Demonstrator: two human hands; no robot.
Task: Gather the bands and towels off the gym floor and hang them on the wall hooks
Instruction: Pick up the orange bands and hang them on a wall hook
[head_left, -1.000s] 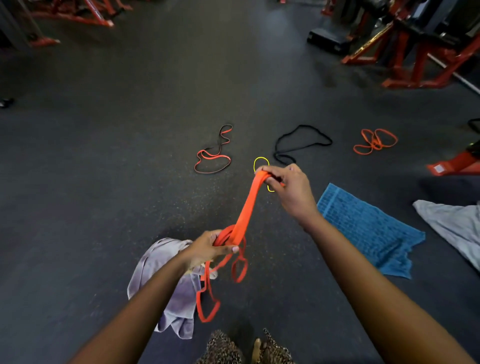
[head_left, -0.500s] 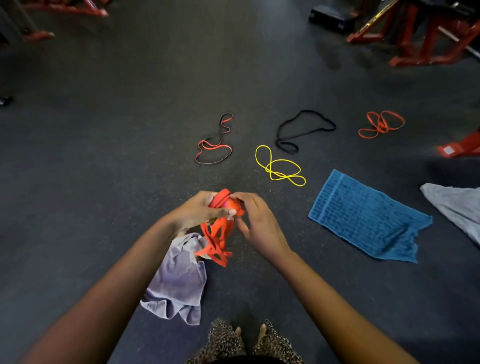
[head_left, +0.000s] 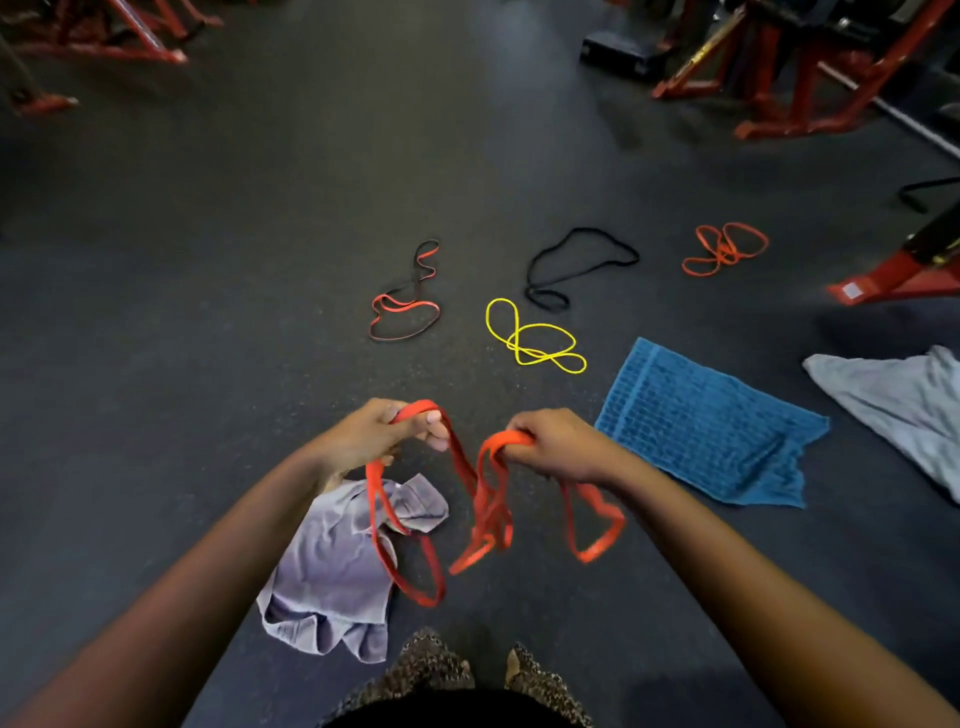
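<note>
— What do you hold now?

— One wide orange band (head_left: 488, 514). My left hand (head_left: 384, 436), in the centre of the frame, grips it with the fingers (head_left: 434, 418) curled tight around a loop. My right hand (head_left: 558, 444), a little to the right, grips another part in the same way. The rest hangs between and below both hands in loose loops. I cannot tell if the lowest loop touches the floor (head_left: 208, 312).

— Where are the other bands?

— All on the floor, above my hands in the frame. The yellow band (head_left: 535, 340) is the nearest. The black band (head_left: 576, 260) lies just above it and the red-black band (head_left: 405, 306) to its left. A thin orange band (head_left: 724, 249) is at the upper right, near a red frame (head_left: 893, 275).

— And the towels?

— The lilac towel (head_left: 332, 566) lies crumpled at lower centre, below my left wrist, behind one hanging loop. The blue towel (head_left: 701, 426) lies flat just right of my right hand. The grey towel (head_left: 893, 405) is at the right edge, partly cut off.
</note>
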